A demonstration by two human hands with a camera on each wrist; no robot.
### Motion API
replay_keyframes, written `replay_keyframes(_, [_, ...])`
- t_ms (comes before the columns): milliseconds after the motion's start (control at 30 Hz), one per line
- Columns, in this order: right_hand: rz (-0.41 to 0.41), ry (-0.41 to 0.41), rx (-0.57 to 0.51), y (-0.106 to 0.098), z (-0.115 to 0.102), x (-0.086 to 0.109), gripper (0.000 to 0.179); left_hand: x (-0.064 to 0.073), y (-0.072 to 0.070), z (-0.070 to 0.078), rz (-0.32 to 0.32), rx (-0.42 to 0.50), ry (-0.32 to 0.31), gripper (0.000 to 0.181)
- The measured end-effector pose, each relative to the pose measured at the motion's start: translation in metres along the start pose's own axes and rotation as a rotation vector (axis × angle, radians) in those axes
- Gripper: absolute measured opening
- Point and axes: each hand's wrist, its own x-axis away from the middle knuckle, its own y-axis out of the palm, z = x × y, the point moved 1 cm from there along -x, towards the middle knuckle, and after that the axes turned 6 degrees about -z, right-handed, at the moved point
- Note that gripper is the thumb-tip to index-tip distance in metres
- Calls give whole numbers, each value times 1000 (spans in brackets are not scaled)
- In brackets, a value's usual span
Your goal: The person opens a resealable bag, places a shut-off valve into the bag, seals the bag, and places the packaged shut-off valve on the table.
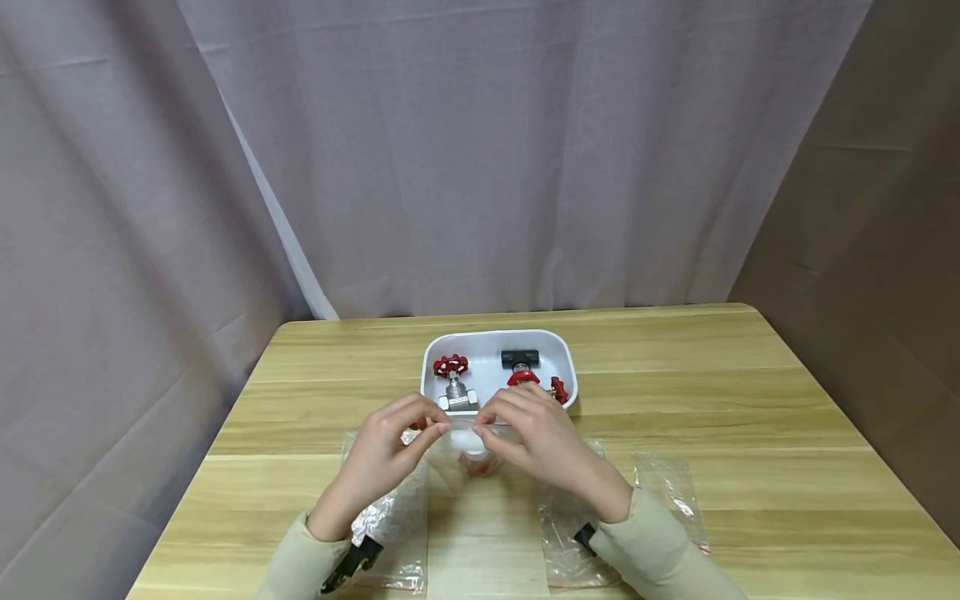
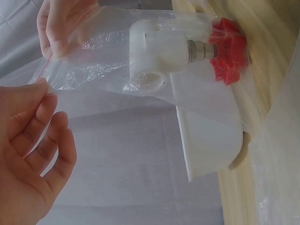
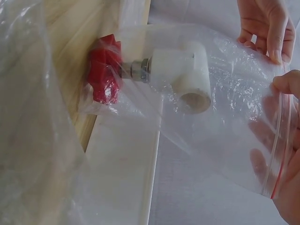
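- The left hand (image 1: 392, 446) is up over the table, bent in toward the middle, its thumb and pointer finger pinching the top edge of a clear plastic bag with a red line (image 2: 98, 70).
- The right hand (image 1: 538, 435) comes in from the other side, pinching that same edge close by.
- A white plastic valve with a red wheel (image 3: 180, 70) is inside the bag, wheel end down (I can't tell if it touches the table).
- Behind is a white tray with round corners (image 1: 495, 334), holding a silver metal valve (image 1: 458, 395) and a black T-shaped valve (image 1: 521, 359).
- The right hand hides some of the tray's near side.
- Flat clear bags (image 1: 397, 546) lie under both arms on the light wood table (image 1: 765, 417).
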Motion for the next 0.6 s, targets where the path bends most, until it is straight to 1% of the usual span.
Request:
replay_keyframes(333, [-10,48,-8,-1,2,5,8,1,-1,-2,8,-7,-6,2])
replay_keyframes(600, [-16,67,-14,-3,5,9,7,0,-2,-2,17,-14,0,6])
